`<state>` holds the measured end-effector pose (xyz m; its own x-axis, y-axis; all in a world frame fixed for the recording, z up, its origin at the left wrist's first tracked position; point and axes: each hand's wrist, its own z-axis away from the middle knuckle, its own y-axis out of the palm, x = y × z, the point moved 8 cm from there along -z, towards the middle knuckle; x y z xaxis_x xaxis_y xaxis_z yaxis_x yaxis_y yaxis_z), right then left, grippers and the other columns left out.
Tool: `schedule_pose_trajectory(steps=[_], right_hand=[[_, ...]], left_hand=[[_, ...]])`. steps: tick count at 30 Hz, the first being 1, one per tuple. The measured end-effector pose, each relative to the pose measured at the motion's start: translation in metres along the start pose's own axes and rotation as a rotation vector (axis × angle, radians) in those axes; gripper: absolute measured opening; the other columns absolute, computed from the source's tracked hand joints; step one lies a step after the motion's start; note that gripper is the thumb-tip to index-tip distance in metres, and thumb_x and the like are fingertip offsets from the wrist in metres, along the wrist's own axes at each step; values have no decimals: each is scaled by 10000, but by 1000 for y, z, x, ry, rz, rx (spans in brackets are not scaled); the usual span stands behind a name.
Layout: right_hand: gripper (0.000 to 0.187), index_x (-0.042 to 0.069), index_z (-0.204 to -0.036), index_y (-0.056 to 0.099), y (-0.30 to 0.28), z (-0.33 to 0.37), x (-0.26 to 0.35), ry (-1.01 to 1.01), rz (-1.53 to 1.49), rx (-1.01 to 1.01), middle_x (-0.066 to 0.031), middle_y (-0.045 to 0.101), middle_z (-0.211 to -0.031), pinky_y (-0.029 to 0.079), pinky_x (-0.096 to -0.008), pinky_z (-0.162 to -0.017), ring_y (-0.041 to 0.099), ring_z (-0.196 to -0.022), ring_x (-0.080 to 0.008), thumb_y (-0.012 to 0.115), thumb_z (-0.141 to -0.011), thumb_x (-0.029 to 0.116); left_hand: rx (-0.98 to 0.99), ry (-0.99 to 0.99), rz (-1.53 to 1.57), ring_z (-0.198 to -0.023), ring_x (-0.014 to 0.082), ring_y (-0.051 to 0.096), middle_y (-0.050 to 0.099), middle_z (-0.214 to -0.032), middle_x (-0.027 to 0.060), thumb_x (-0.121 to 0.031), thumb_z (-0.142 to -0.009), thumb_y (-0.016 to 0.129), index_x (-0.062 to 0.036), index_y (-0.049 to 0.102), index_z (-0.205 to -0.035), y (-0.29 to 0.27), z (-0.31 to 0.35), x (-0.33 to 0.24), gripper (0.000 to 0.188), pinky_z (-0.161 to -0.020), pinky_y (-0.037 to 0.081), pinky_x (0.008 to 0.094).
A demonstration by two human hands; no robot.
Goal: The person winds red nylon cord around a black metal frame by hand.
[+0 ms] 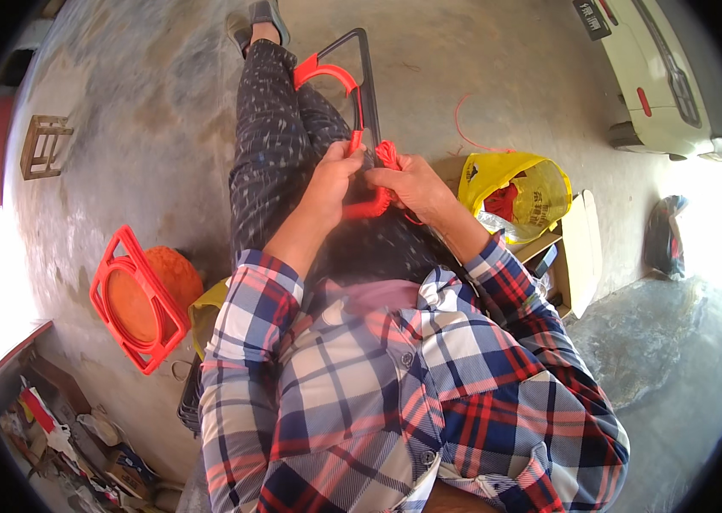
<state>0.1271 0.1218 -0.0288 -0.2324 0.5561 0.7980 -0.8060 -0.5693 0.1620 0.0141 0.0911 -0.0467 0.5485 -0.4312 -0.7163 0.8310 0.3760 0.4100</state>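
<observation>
Over my lap I hold a black angular frame [367,77] joined to a curved piece [335,72] covered in red, with a bare black stretch on its side. My left hand [331,181] is closed, thumb and fingers pinching the red-covered curve. My right hand [416,186] is closed on a small bundle of red cord [387,154] beside the curve. Below the hands, the lower part of the curve [365,208] looks wrapped in red cord. My fingers hide where cord and curve meet.
A yellow bag [559,190] with red stuff inside stands to my right by an open cardboard box [581,256]. A loose red cord [462,128] lies on the floor. To the left are a red plastic stool [143,299] and a small wooden stool [43,147]. A vehicle [656,77] stands far right.
</observation>
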Motion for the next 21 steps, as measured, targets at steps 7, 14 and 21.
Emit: schedule_pose_trajectory(steps=[7, 14, 21], right_hand=[[271, -2, -944, 640, 4, 22, 11, -213, 395, -114, -37, 591, -688, 448, -304, -628, 534, -667, -113, 670, -833, 244], [300, 28, -1141, 583, -42, 51, 23, -240, -78, -108, -35, 598, -886, 458, -271, -696, 541, -838, -91, 610, -882, 177], [190, 30, -1023, 624, -20, 81, 100, -448, -103, 159, -118, 606, -928, 475, -306, -716, 597, -813, -212, 602, -851, 108]], left_hand=[[-70, -19, -126, -745, 84, 421, 516, -870, -26, -67, -903, 535, -15, 551, -1185, -11, -11, 7, 288, -709, 353, 219], [-204, 774, -966, -1119, 255, 489, 532, -1192, 126, -55, -722, 665, -53, 525, -1250, 4, 20, -47, 546, -964, 373, 324], [-26, 819, -987, -714, 194, 587, 613, -809, 92, -21, -749, 700, -37, 615, -1032, 47, 57, -69, 296, -663, 468, 279]])
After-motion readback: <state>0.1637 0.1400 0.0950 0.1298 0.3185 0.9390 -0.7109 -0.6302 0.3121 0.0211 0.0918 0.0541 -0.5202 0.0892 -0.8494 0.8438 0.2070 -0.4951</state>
